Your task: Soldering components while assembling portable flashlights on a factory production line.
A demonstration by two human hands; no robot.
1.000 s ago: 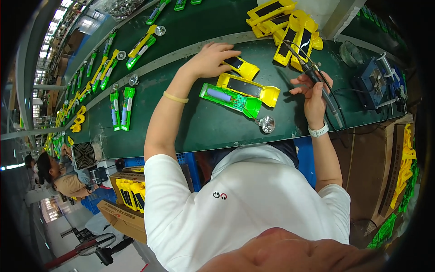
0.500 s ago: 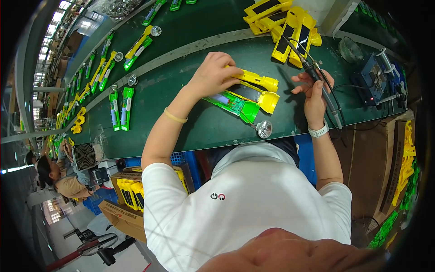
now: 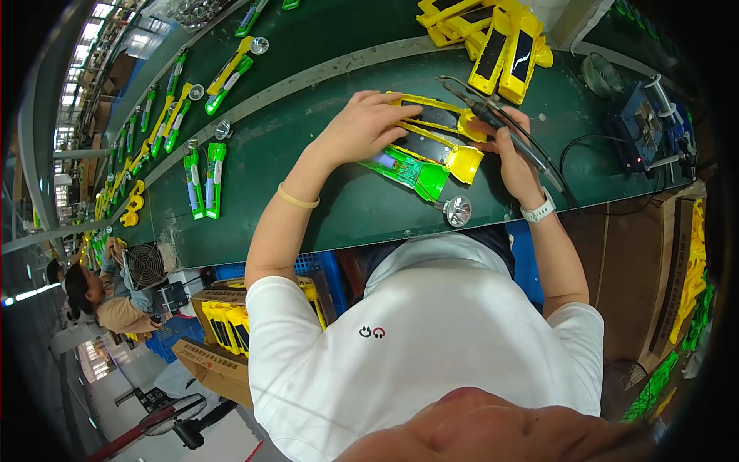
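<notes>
My left hand (image 3: 366, 127) is closed over the left ends of two yellow flashlight shells, its fingertips pressed on them. The upper yellow shell (image 3: 468, 123) and the lower yellow shell (image 3: 465, 164) lie hollow side up, with dark panels inside. Just below them is a green flashlight shell (image 3: 431, 182) with a circuit board and a lilac battery cell, its left end partly under my hand. A round silver reflector (image 3: 458, 211) rests at its right end. My right hand (image 3: 512, 158) grips a soldering iron (image 3: 488, 117); its fingers are beside the upper yellow shell's right end.
Yellow shells with dark panels (image 3: 520, 58) are piled at the back right. A blue soldering stand (image 3: 639, 127) and a glass-like cup (image 3: 600, 75) stand at the right. Green flashlight bodies (image 3: 214, 181) lie left. A co-worker (image 3: 123, 308) sits far left.
My right hand has moved left with the soldering iron, up to the yellow shells. The upper yellow shell has turned hollow side up, and the green shell and reflector have shifted slightly right.
</notes>
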